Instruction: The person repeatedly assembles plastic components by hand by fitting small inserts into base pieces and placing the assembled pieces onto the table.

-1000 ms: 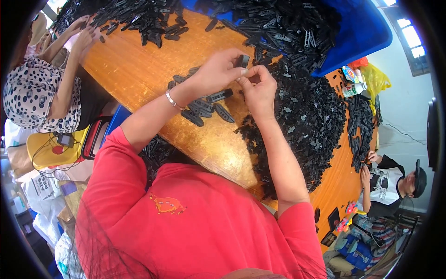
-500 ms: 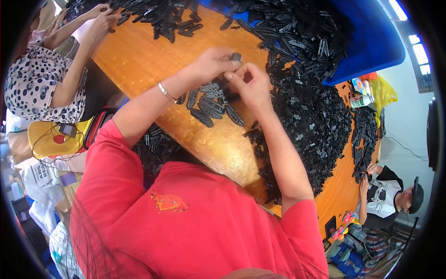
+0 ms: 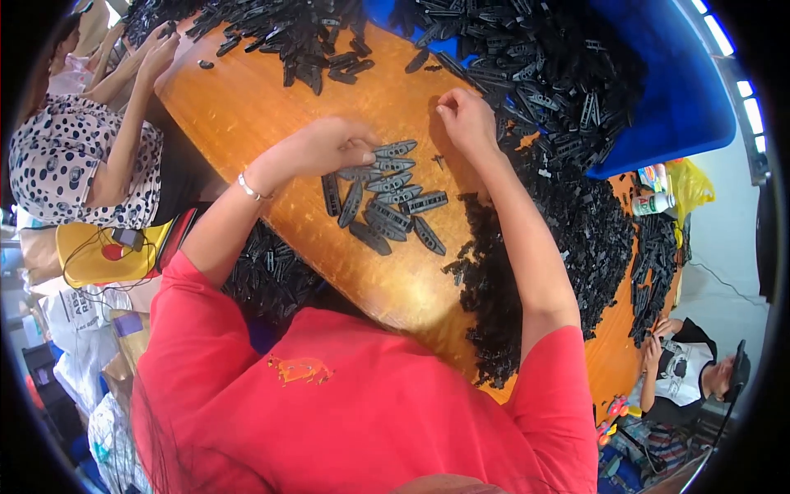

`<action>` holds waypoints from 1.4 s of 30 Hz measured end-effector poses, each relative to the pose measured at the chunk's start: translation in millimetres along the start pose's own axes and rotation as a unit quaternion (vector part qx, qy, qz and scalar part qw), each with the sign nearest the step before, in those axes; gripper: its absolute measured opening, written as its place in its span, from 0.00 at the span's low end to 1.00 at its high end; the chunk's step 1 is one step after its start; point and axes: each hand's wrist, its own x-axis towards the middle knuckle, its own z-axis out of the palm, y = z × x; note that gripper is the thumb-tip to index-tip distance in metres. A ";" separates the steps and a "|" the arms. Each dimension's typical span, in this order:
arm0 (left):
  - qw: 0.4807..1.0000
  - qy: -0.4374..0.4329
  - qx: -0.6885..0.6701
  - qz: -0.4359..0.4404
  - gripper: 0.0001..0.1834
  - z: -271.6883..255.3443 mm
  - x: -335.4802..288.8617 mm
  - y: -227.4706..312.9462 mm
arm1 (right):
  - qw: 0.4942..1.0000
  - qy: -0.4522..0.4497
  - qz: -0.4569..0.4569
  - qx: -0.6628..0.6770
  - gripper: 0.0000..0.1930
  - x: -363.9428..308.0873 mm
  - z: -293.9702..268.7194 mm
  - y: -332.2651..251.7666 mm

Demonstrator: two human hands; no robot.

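Observation:
My left hand (image 3: pixel 322 148) is over the orange-brown wooden table, thumb and fingers closed at the end of a black slotted, boat-shaped plastic part (image 3: pixel 395 150). That part tops a small group of similar parts (image 3: pixel 391 185), some in a short row, others lying askew. Farther right, my right hand (image 3: pixel 469 123) is raised apart from the left, with its fingers curled into a pinch; whatever they hold, if anything, is hidden. A tiny dark piece (image 3: pixel 439 162) lies between the group and my right forearm.
A heap of small black pieces (image 3: pixel 568 255) spreads under and beyond my right forearm. Long black parts (image 3: pixel 527 58) pile against a blue bin (image 3: pixel 675 107); another pile (image 3: pixel 304 41) lies at the far edge. Co-workers sit left and right; a white bottle (image 3: pixel 652 204) stands right.
My hands, together over the table before, have parted: the left came down left to the group of parts, the right moved up and right. The group, partly covered before, shows more fully.

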 end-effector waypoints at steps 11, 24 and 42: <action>0.938 0.306 0.166 -0.008 0.19 -9.4 173.7 -28.2 | 0.977 -0.007 -0.076 -0.201 0.09 74.5 37.4 23.0; 0.966 0.229 -0.071 -0.092 0.10 4.4 171.4 -28.0 | 0.998 -0.044 0.019 0.048 0.10 -11.7 -12.8 -22.2; 0.781 0.069 -0.615 0.088 0.18 64.5 18.5 92.1 | 0.923 0.201 0.043 0.325 0.09 -118.5 -98.1 -129.0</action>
